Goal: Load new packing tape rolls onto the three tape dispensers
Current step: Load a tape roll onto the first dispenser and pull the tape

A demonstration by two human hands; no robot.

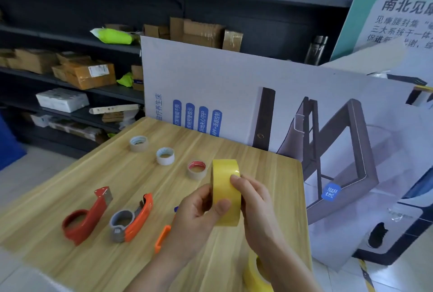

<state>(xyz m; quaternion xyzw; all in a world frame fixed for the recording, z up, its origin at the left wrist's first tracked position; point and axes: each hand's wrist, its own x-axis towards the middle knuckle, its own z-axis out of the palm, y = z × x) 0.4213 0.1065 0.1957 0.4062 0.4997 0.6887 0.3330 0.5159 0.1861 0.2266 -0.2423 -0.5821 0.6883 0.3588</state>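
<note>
From the head view, both hands are holding a yellow tape roll (pixel 226 193) on edge above the wooden table (pixel 140 268), near its right side. The left hand (pixel 196 216) is gripping the roll from the left, with its thumb pressing on the roll's outer band. The right hand (pixel 255 202) is curling round it from the right, with a fingertip lying on the band near the top.

To the left, a red dispenser (pixel 85 215) and an orange-and-grey dispenser (pixel 130 218) are lying side by side on the table, apart from each other. A third orange dispenser (pixel 162 238) is lying just beside the left wrist, and the left hand is covering most of it.

Farther back, three used cores are standing in a slanting row: a grey one (pixel 139 143), a white one (pixel 165 156), and one with a red inner rim (pixel 197 170), which is sitting just left of the held roll.

At the bottom edge, a second yellow roll (pixel 256 273) is showing partly from behind the right forearm. A printed display board (pixel 234 92) is leaning along the table's far and right sides. Behind it, dark shelves (pixel 70 41) are carrying cardboard boxes (pixel 86 75).
</note>
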